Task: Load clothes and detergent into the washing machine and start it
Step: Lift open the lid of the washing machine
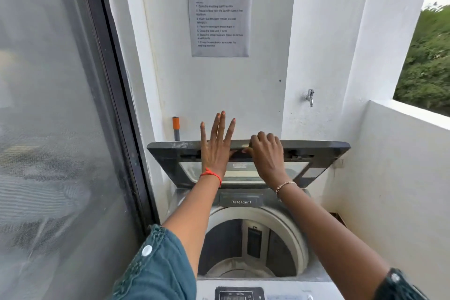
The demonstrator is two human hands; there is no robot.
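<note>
"Washing machine (243, 213), position?" (K.)

"Top-loader at 6 o'clock, set in a narrow balcony niche. The lid (168, 153) is raised toward 12 and tilted, with its glass pane facing the camera. The drum (219, 246) is open below it. A pale shape lies at the bottom, cannot tell what." (M.)

"Hands?" (K.)

"The left hand (215, 151) has its fingers straight and spread, palm flat on the lid's upper frame. The right hand (266, 153), just beside it at 3 o'clock, has its fingers curled over the lid's top edge, gripping it." (M.)

"Legible text?" (K.)

"'Detergent' in white on the detergent drawer (241, 201), between lid hinge and drum. A grey notice (219, 7) hangs on the wall at 12 with numbered steps. The first reads 'Open the washing machine door'; the heading is blurred. The control panel (239, 294) is at the bottom edge, display unreadable." (M.)

"Clearance?" (K.)

"Tight. The glass door (60, 129) runs close along the 9 o'clock side, and the white parapet (401, 165) is close at 3. The lid's top edge stands near the back wall, with an orange-capped pipe (175, 126) behind its 11 o'clock corner. The tap (309, 97) is on the wall at 2, above the lid. There is open air over the parapet." (M.)
</note>
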